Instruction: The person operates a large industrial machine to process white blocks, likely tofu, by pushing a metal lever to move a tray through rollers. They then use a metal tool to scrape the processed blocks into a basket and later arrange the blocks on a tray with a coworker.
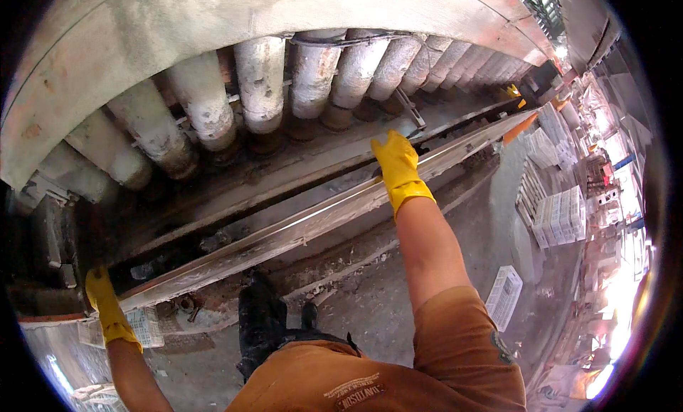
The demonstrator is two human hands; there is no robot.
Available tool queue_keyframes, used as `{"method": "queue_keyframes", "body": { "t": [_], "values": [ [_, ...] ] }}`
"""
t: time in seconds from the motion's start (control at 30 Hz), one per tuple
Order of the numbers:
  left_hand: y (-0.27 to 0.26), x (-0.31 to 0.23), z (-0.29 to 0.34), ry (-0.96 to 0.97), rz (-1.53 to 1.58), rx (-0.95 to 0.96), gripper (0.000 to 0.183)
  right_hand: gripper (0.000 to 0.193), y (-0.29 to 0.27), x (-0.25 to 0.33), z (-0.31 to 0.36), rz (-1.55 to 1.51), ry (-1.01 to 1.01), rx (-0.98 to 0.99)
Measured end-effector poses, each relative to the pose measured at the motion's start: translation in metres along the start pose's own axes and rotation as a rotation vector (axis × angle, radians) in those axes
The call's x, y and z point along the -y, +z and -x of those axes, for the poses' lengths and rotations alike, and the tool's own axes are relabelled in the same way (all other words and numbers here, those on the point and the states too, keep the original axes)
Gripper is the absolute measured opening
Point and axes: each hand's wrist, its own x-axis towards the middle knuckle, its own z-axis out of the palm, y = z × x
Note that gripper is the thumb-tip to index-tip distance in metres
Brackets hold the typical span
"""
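Note:
My right hand [400,167], in a yellow rubber glove, reaches over the long rail [313,216] into a dark trough [213,213]. Its fingers look curled, beside a narrow metal piece [410,113] under the rollers. Whether they hold that piece is hidden by the glove. At the trough's left end, my left hand [107,305], gloved in the same yellow, rests on or against the edge; its fingertips merge with the dark corner. A row of pale, crusted rollers [260,85] runs along the trough's far side.
A broad, pale curved-looking beam [213,14] overhangs the rollers. White slatted blocks [560,216] stand on the floor at right, with a single white panel [504,298] lying nearer. Rubble [341,266] lies along the rail's base near my legs. A yellow object [517,95] is at the far end.

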Motion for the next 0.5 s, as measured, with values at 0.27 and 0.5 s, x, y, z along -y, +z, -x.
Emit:
{"method": "queue_keyframes", "body": {
  "t": [0.27, 0.5],
  "values": [
    [-0.016, -0.027, 0.015, -0.023, 0.003, 0.004, 0.057, 0.078, 0.017, -0.021, -0.014, 0.017, -0.03, -0.076],
    [-0.025, -0.028, 0.058, -0.017, 0.031, -0.063, 0.05, 0.077, 0.004, -0.029, 0.008, -0.013, -0.049, -0.036]
  ]
}}
